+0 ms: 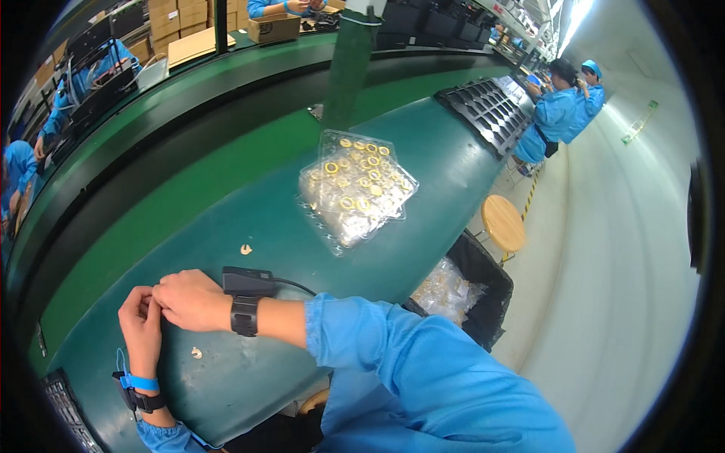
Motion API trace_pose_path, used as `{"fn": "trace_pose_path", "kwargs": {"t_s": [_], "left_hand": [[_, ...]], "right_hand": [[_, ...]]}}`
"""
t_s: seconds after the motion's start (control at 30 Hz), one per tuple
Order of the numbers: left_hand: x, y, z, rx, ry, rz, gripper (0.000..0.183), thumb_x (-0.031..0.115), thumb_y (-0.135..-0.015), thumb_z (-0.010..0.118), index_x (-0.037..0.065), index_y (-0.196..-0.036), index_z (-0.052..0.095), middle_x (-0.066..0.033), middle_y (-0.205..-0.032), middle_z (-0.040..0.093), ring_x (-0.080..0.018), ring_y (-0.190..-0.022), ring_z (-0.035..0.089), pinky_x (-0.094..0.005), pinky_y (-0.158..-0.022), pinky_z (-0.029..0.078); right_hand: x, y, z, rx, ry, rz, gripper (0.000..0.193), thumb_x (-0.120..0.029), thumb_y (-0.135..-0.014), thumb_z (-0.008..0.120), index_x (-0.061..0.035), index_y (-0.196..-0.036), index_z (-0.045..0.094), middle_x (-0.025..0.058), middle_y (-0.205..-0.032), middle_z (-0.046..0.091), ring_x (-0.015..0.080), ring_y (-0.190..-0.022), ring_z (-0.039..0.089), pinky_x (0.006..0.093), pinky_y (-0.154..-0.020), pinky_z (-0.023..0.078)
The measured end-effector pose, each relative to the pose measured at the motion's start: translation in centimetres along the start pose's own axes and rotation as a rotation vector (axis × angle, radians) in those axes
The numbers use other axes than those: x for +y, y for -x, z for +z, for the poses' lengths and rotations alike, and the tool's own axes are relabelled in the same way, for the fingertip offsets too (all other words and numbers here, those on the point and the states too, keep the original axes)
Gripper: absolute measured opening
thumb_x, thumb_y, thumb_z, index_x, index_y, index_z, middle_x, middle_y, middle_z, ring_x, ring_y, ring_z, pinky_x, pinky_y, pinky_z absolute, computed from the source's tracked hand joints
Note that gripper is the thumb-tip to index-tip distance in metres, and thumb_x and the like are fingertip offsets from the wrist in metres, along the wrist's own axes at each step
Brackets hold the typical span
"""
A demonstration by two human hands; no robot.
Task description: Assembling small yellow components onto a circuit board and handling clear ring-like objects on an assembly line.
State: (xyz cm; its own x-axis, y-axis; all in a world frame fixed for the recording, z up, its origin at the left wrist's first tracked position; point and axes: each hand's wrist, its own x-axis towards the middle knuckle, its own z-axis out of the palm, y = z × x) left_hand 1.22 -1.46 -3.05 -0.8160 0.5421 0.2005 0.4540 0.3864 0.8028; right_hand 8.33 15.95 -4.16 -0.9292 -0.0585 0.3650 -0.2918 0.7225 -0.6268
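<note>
From my remote view, I have the green table [445, 181] with a clear tray stack [362, 185] well beyond the hands. My right hand [192, 300] reaches leftward, back upward; my left hand [141, 321] rises from below, fingers curled. Their fingertips meet; I can't tell whether they pinch anything. One small tan piece [246, 249] lies beyond the right hand, another tan piece [196, 352] beside the left wrist.

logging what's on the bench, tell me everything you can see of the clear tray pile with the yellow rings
The clear tray pile looks like glossy plastic, its layers stacked unevenly with corners jutting out. Yellow rings dot it; whether they lie on or between layers is unclear. It lies on the green table, beyond and right of the right hand; neither hand touches it.
</note>
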Motion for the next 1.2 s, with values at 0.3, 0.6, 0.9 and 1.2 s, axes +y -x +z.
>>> {"fn": "trace_pose_path", "kwargs": {"t_s": [0.3,0.6,0.9,1.2], "left_hand": [[-0.7,0.2,-1.2,-0.038,-0.019,-0.032,0.011,0.005,-0.104,0.064,-0.004,-0.102,0.069,-0.0004,-0.085,0.067,-0.0071,-0.077,0.060,-0.0250,-0.068,0.048],[-1.0,-0.3,-0.6,-0.042,0.027,0.006,0.013,0.008,-0.106,0.064,-0.004,-0.106,0.070,0.0003,-0.087,0.067,-0.0063,-0.078,0.058,-0.0240,-0.070,0.048],[-1.4,0.4,-1.9,-0.015,-0.018,0.009,0.012,0.006,-0.106,0.064,-0.004,-0.108,0.070,0.0001,-0.087,0.068,-0.0058,-0.079,0.059,-0.0245,-0.070,0.049],[-0.3,0.4,-1.2,0.020,-0.012,-0.007,0.010,0.003,-0.101,0.066,-0.003,-0.106,0.073,-0.0013,-0.083,0.072,-0.0057,-0.071,0.058,-0.0250,-0.065,0.049]], "right_hand": [[-0.8,-0.4,1.1,0.033,-0.027,0.012,0.009,-0.012,-0.085,0.072,-0.0042,-0.087,0.076,0.0184,-0.092,0.075,0.0401,-0.087,0.073,0.0523,-0.075,0.058],[-0.3,-0.7,0.3,0.025,0.074,-0.003,0.010,-0.016,-0.085,0.072,-0.0062,-0.083,0.076,0.0151,-0.081,0.076,0.0379,-0.078,0.075,0.0507,-0.068,0.059],[-1.2,-1.2,0.9,-0.024,0.035,0.009,0.014,-0.016,-0.087,0.071,-0.0053,-0.088,0.079,0.0169,-0.089,0.077,0.0390,-0.086,0.075,0.0522,-0.075,0.059],[-0.7,-0.7,0.1,-0.030,0.013,-0.016,0.015,-0.019,-0.093,0.066,-0.0065,-0.095,0.075,0.0141,-0.095,0.074,0.0384,-0.091,0.073,0.0515,-0.080,0.059]]}}
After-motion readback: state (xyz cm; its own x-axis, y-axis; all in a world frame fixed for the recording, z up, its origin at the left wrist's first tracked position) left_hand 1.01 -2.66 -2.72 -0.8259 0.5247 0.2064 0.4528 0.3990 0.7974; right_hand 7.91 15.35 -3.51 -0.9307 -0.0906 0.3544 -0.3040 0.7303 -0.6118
